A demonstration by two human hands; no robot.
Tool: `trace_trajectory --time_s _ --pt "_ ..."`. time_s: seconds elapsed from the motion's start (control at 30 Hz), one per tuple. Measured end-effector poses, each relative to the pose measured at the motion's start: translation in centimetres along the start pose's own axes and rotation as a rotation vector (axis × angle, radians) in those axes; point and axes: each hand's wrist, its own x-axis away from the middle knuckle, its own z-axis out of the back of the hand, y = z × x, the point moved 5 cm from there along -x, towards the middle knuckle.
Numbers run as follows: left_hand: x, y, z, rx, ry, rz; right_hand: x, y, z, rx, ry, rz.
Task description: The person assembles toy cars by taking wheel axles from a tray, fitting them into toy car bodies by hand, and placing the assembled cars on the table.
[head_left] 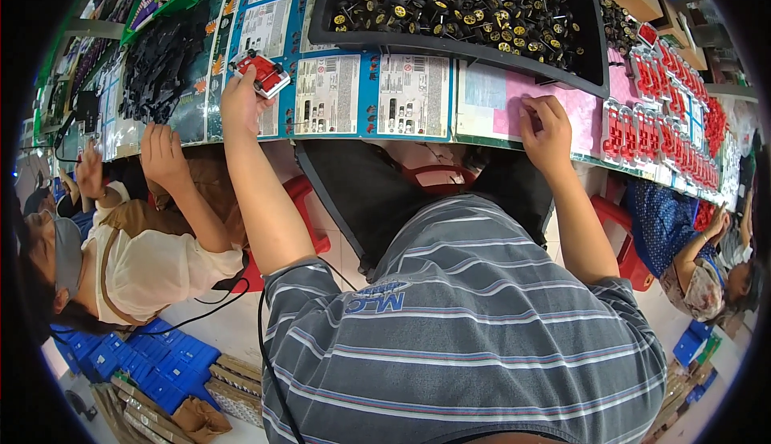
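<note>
At the table's edge on the left, my left hand (245,100) is closed on a small red and white toy car (271,81). Black wheels show along its side, and part of the car is hidden by my fingers. My right hand (548,123) rests loosely curled over pink paper (507,113) near the front edge, with a gap between thumb and fingers and nothing visible in it. Beyond it stands a large black tray (450,49) heaped with black axles and wheels with yellow hubs (458,6).
Rows of red and white toy car bodies (634,132) lie to the right. Black plastic parts (165,63) are piled on the left, near a co-worker's hand (165,155). Printed blue and white sheets (329,91) cover the tabletop. Another person (699,279) sits at the far right.
</note>
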Motion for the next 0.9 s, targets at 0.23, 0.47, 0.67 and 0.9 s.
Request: trace_trajectory --time_s 0.23,0.47,0.67,0.9 --pt "2.3 -1.1 1.3 -0.086 0.216 -0.151 0.1 0.2 -0.1 0.005 -0.008 0.002" --pt "7.5 -4.3 2.1 -0.065 0.476 -0.321 0.0 0.2 0.5 -0.020 0.018 0.020" --pt "9.9 -17.0 0.6 -0.409 0.533 -0.531 0.1 -0.1 0.6 -0.062 0.046 0.067" --pt "11.6 -18.3 -4.3 -0.878 0.394 -0.445 0.4 0.8 1.5 -0.137 0.020 0.059"
